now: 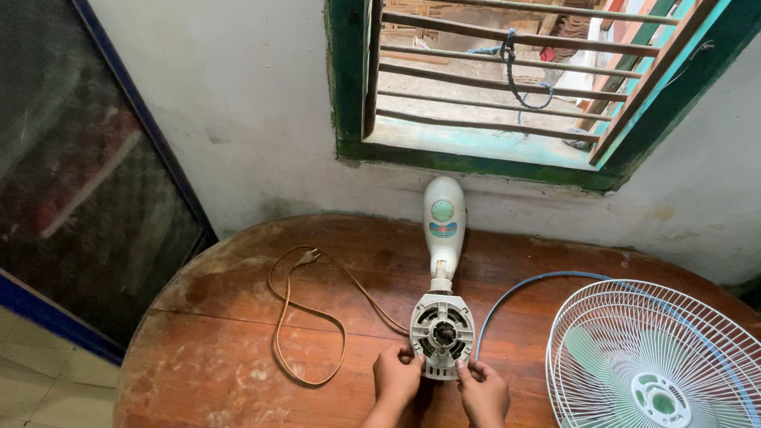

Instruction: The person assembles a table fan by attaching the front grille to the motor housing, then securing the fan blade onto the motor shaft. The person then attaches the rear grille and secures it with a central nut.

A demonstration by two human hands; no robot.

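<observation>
A white fan body (444, 222) lies on the round wooden table (214, 387), its stem pointing toward the wall and its open motor housing (442, 333) facing me. My left hand (396, 375) grips the housing's lower left edge. My right hand (482, 391) grips its lower right edge. An orange-brown power cord (310, 317) with a plug loops across the table to the left of the housing.
A white wire fan guard (667, 399) with pale green blades inside lies at the table's right, a blue cable (526, 285) curving beside it. A barred green-framed window (504, 74) is in the wall ahead. A dark glass panel (38, 162) stands at left.
</observation>
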